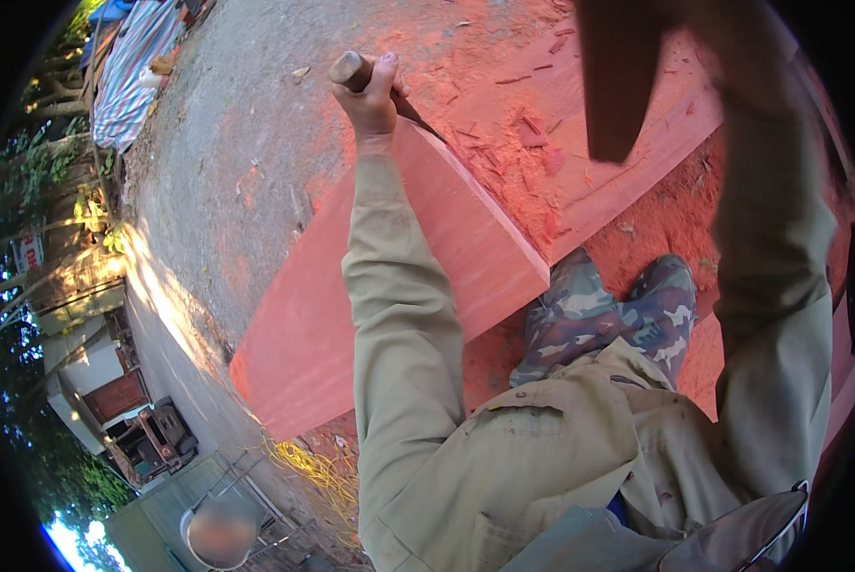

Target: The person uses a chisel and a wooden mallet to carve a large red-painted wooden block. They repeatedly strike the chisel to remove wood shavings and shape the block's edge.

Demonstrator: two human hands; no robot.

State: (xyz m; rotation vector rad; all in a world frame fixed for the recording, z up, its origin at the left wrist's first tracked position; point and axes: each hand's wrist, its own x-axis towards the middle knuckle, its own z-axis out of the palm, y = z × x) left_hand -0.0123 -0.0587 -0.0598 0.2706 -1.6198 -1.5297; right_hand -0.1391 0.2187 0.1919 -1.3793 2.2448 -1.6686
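My left hand (pixel 375 110) is closed around the thick wooden handle of a chisel (pixel 353 72). The chisel's dark blade slants down to the far edge of a broad reddish wooden slab (pixel 437 229); how deep its tip sits cannot be made out. Raised at the upper right, my right hand (pixel 718 36) is smeared by motion and partly out of the picture. With it moves a brown wooden mallet (pixel 622 91), its blunt end hanging over a second reddish board. Both hands are well apart.
Red chips and sawdust (pixel 532 143) cover the second board (pixel 628 195) lying beyond my legs. Yellow cord (pixel 315 469) lies by the slab's near left corner. At the left stand a parked truck (pixel 151 434), a striped tarp (pixel 136 71) and a person (pixel 222 534).
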